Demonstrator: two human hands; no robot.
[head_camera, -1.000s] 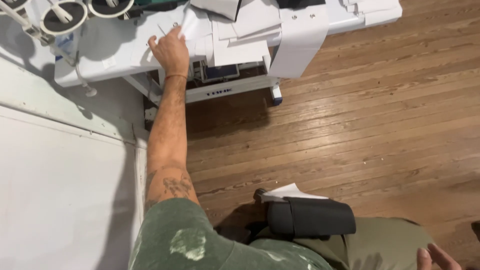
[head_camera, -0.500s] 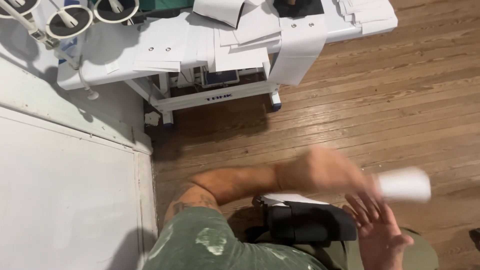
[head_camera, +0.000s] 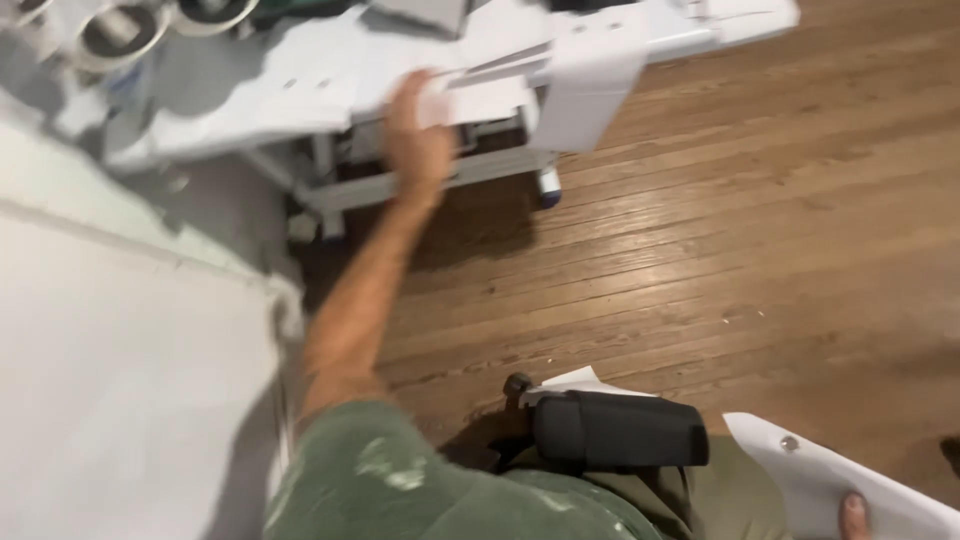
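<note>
Leftmost, beyond and to the left of the left hand (head_camera: 418, 135), round black-and-white spool discs (head_camera: 122, 30) sit at the far corner of the white work surface (head_camera: 210, 110), blurred. Below them a pale wall panel (head_camera: 120, 380) fills the near left.

Left hand: arm stretched out forward, bare forearm, green speckled sleeve (head_camera: 400, 480) at the shoulder. Fingers reach up onto the stack of white cut fabric pieces (head_camera: 480, 95) lying on the surface, fingertips touching the edge of the stack. Motion blur here; cannot tell whether the fingers are closed on a piece or only resting on it.

Just right of that hand, a long white fabric strip (head_camera: 590, 85) hangs over the front edge of the surface. Under the hand, the white metal frame (head_camera: 440, 175) of the stand, standing on the brown wooden plank floor (head_camera: 700, 250).

Near the body, between the two hands, a black padded chair armrest (head_camera: 620, 432) with a scrap of white paper (head_camera: 580, 381) tucked at its far edge.

Right hand (head_camera: 855, 515): only a fingertip or thumb shows at the bottom edge, pressed on a white fabric piece with a metal snap (head_camera: 830, 480), which lies across the lap on olive trousers (head_camera: 740, 495). Grip mostly out of frame; it holds the piece down at least by that one digit.
</note>
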